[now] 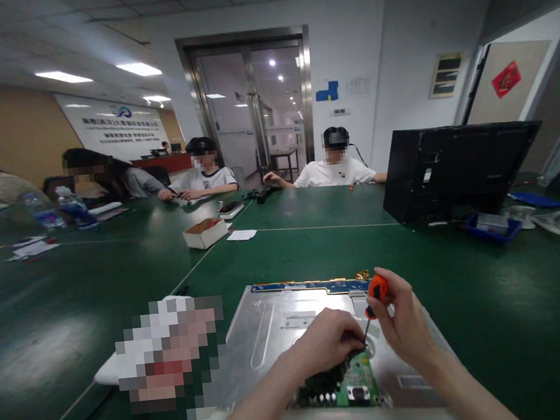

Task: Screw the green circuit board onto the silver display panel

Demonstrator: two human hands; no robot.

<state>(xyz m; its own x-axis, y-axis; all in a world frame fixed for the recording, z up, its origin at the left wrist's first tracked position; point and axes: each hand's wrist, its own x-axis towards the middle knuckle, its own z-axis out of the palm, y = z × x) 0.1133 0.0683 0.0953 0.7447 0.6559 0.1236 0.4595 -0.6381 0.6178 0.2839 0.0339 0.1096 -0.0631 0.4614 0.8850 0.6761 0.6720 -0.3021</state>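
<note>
My right hand (pixel 401 310) is closed around an orange and black screwdriver (pixel 377 288), held upright with its shaft slanting down to a corner of a green circuit board (pixel 359 377). My left hand (pixel 329 337) has its fingers pinched together beside the screwdriver tip, over the board's upper edge; what they hold, if anything, is hidden. The board sits on a silver metal panel (pixel 257 334) lying flat before me. A blue strip board (pixel 307 288) runs along the panel's far edge. Dark parts show under my left wrist.
A blurred-out white item (pixel 143 335) lies left of the panel. Farther off are an open box (pixel 205 233), a paper (pixel 241 235), bottles (pixel 75 206) at left, and a large black monitor (pixel 459 169) with a blue tray (pixel 494 228) at right. Several people sit around the green table (pixel 304 254).
</note>
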